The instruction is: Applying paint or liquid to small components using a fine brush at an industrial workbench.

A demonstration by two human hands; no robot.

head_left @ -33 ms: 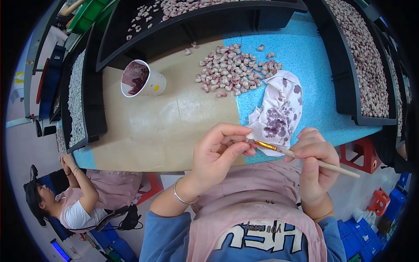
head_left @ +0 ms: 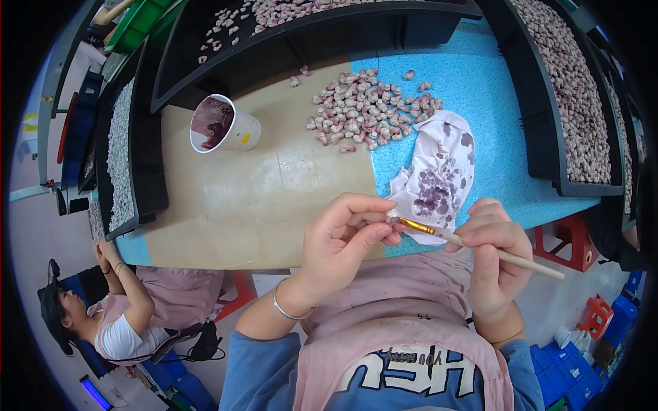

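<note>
At the left, near side, 1 co-worker (head_left: pixel 154 294) in a pink apron and dark hat has both hands close together. Just past them is a black bin (head_left: pixel 151 181) full of tiny white bits. Next comes the table (head_left: pixel 267 219), mostly tan on the left and blue on the right. A white cup (head_left: pixel 245 133) stands on the tan part, with dark purple smears inside. A long black bin (head_left: pixel 301 51) at the far side holds lots of pink and white bits.

In the middle, near side, the left hand (head_left: pixel 346 240) pinches 1 small pale piece (head_left: pixel 392 214) between its fingertips. Far from that hand is a pile of pink and white bits (head_left: pixel 363 109). Right beside the pile lies a white cloth (head_left: pixel 442 164) with purple spots. The thin brush (head_left: pixel 531 264) points left, its tip at the small pale piece. The right hand (head_left: pixel 495 243) holds its handle tight. Farther right is another black bin (head_left: pixel 541 103), full of bits, and a red stool (head_left: pixel 569 243).
</note>
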